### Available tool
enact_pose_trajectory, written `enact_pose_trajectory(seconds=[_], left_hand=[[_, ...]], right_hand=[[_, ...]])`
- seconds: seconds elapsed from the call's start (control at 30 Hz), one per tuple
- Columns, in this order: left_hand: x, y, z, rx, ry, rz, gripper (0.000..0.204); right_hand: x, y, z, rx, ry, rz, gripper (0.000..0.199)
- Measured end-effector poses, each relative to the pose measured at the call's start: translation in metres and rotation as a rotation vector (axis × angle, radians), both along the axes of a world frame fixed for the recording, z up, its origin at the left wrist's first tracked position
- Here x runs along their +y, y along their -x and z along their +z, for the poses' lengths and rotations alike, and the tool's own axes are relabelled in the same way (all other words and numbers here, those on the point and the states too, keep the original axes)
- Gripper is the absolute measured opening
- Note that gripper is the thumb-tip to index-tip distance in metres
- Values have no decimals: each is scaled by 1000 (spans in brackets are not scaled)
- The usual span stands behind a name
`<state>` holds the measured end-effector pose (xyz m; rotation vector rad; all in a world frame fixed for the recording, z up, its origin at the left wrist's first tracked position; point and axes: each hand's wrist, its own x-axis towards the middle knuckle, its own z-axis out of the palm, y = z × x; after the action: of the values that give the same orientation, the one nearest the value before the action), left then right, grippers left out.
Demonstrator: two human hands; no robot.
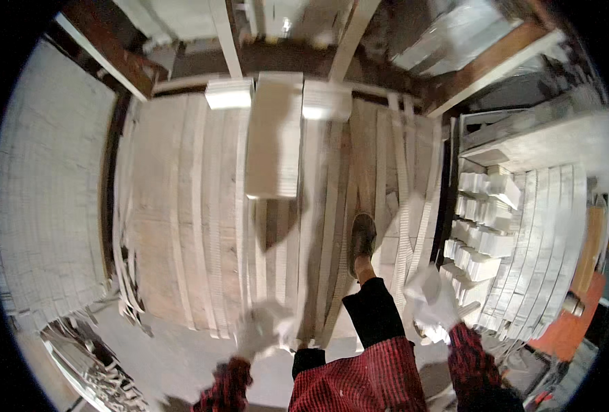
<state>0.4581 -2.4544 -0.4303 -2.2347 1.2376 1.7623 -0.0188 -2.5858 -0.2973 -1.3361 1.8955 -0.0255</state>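
My left hand, in a white glove, hangs over the near edge of a strap-covered wooden platform. Motion smears its fingers, and I see nothing held in it. At the platform's right side is my right hand, also white-gloved and blurred; its fingers look loosely extended, with no object visible in them. Close to it stand several short stacks of white slats. At the far middle of the platform lies a long white stack, between a shorter left stack and a shorter right stack.
Pale straps run lengthwise over the platform, and my shoe is on it. A large pale stack rises at the left. Long white boards lie at the right. Wooden posts stand at the far edge.
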Motion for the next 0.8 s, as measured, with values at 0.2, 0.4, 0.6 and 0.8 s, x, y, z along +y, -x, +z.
enact_pose_trajectory(seconds=[0.2,0.4,0.6,0.8], left_hand=[[110,-27,182,-137,-253,33,139],[104,-12,338,400,-6,340,106],[107,33,392,644,-38,179,87],[176,137,416,744,-174,-164,71]], right_hand=[[299,45,121,-280,-275,-801,52],[489,-27,237,-475,35,-1249,50],[630,-101,309,-649,492,-1541,50],[741,-173,327,-800,657,-1947,46]])
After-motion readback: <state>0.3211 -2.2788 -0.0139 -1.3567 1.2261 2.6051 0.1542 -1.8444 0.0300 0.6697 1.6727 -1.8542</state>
